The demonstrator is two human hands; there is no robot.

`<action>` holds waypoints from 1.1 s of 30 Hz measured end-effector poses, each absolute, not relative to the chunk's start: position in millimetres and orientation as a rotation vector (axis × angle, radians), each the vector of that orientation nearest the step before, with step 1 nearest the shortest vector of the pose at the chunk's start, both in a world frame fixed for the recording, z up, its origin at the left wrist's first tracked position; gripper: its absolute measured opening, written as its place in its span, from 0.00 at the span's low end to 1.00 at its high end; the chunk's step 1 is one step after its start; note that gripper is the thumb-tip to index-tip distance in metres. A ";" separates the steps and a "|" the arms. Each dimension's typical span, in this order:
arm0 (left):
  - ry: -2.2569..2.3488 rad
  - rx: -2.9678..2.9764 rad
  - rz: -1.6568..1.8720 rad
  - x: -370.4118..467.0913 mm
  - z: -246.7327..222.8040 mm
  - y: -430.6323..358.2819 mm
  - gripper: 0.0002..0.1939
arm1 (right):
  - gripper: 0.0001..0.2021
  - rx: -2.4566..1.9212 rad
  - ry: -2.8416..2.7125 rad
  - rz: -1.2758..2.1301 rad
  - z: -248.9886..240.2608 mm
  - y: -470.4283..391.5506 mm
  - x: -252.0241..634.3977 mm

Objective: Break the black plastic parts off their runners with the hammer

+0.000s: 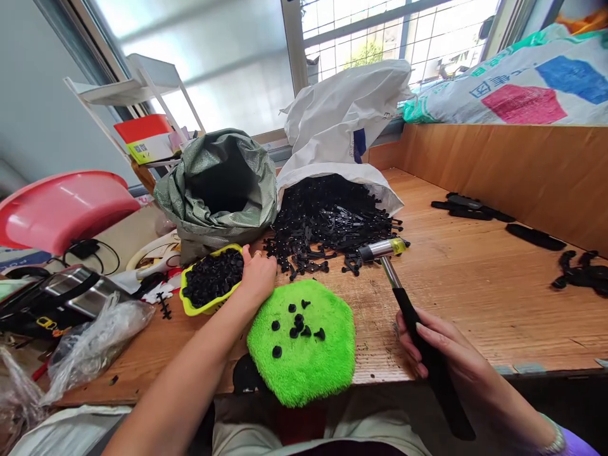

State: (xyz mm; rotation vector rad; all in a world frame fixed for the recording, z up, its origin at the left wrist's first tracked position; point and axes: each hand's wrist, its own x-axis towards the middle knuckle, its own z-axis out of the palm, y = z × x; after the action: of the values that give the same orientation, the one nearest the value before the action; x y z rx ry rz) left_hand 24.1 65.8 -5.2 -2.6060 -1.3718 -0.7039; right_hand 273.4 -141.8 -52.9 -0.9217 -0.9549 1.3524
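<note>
My right hand [437, 345] is wrapped round the black handle of a hammer [396, 278], with its metal head and yellowish clear tip raised over the table. At the right rim of a yellow basket [202, 310], my left hand [259, 272] grips the edge with curled fingers, partly hidden by the hand itself. Small black plastic pieces [211, 277] fill the basket. In front of me lies a fuzzy green pad [304, 373], and several black mushroom-shaped plugs [298, 323] are scattered on it.
Behind the pad, a white sack [387, 190] spills black plastic strips [327, 218]. A green woven sack [213, 221] stands open behind the basket. Black parts [536, 236] lie at right by a wooden board [498, 164]. Plastic bags [99, 342] and a metal box [71, 291] crowd the left.
</note>
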 end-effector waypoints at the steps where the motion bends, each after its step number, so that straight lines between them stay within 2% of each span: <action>1: -1.384 -2.569 -0.708 23.1 -1.9 60.4 0.10 | 0.12 -0.935 -0.949 1.346 -51.9 -141.6 273.1; 4: -1.514 -2.441 -0.899 11.4 8.6 39.9 0.10 | 0.13 -0.953 -0.949 1.329 -49.5 -140.9 272.2; 7: -1.724 -2.365 -1.414 -11.3 8.9 20.9 0.11 | 0.13 -0.934 -0.954 1.343 -49.4 -140.0 272.5; 9: -1.829 -2.376 -1.609 -25.4 1.0 11.8 0.10 | 0.12 -0.932 -0.943 1.345 -50.1 -139.8 273.4; 14: -1.873 -2.435 -1.349 -30.8 -25.3 0.2 0.08 | 0.09 -0.967 -0.921 1.347 -49.0 -142.1 272.4; 19: -1.791 -2.266 -1.416 -23.4 -35.9 4.1 0.10 | 0.09 -1.109 -0.828 1.286 -41.2 -143.6 266.4; 22: -1.823 -2.150 -1.589 -28.2 -37.6 7.6 0.10 | 0.10 -1.173 -0.834 1.308 -41.9 -141.1 267.8; 27: -1.947 -1.969 -2.119 -42.7 -26.3 4.2 0.07 | 0.09 -1.191 -0.790 1.291 -53.6 -137.9 275.8; 29: -1.944 -2.158 -2.081 -51.2 -15.3 -6.7 0.08 | 0.10 -1.189 -0.784 1.282 -54.9 -138.3 276.2; 30: -1.942 -2.321 -1.955 -56.1 -9.8 -14.5 0.09 | 0.10 -1.191 -0.781 1.280 -54.4 -138.5 275.6; 33: -1.955 -2.841 -1.304 -71.5 0.2 -41.3 0.13 | 0.12 -1.201 -0.776 1.283 -50.4 -138.9 273.1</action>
State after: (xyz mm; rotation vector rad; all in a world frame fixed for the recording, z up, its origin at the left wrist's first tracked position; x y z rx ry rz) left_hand -71.5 -41.3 0.2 -2.8412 -1.9547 -1.3041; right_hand 273.1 -138.9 -50.4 -1.2008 -0.7761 1.2833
